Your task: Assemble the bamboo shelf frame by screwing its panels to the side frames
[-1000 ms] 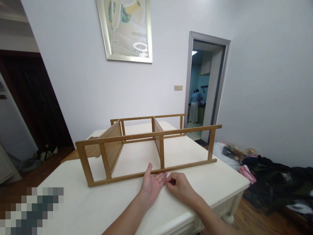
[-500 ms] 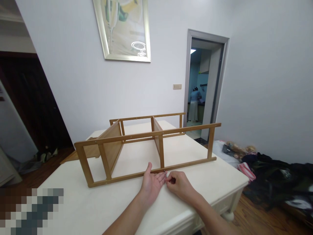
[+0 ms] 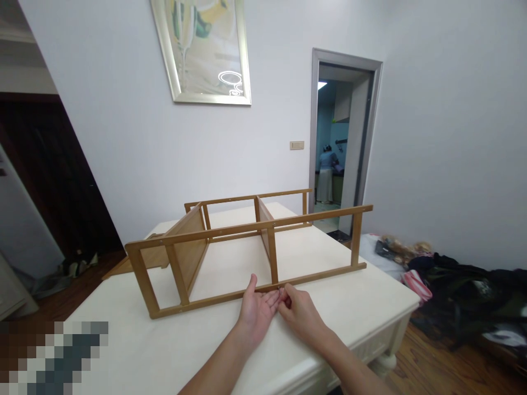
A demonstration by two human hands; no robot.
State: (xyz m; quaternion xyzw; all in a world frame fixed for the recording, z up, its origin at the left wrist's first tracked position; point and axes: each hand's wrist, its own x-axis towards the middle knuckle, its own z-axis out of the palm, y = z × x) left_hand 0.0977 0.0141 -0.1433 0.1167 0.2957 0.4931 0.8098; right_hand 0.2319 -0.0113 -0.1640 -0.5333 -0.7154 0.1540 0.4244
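A wooden shelf frame (image 3: 230, 229) lies on its side on the white table (image 3: 321, 307), with two panels standing between its ladder-like sides. My left hand (image 3: 257, 315) is open, palm up and thumb raised, at the near lower rail below the middle crosspiece. Beside its fingertips, my right hand (image 3: 298, 310) pinches a small, screw-like metal piece (image 3: 279, 288) against that rail. Most of the piece is hidden by the fingers, so its exact kind does not show.
A flat wooden panel (image 3: 135, 264) lies at the table's left edge. Dark clothes (image 3: 465, 299) and other items are heaped at the right. Through the doorway (image 3: 315, 131), a person (image 3: 327, 173) stands in another room. A framed picture (image 3: 209, 100) hangs on the wall.
My right fingers have moved slightly up and closer to the rail, covering more of the small metal piece. My left hand keeps its open pose, and the view has shifted slightly.
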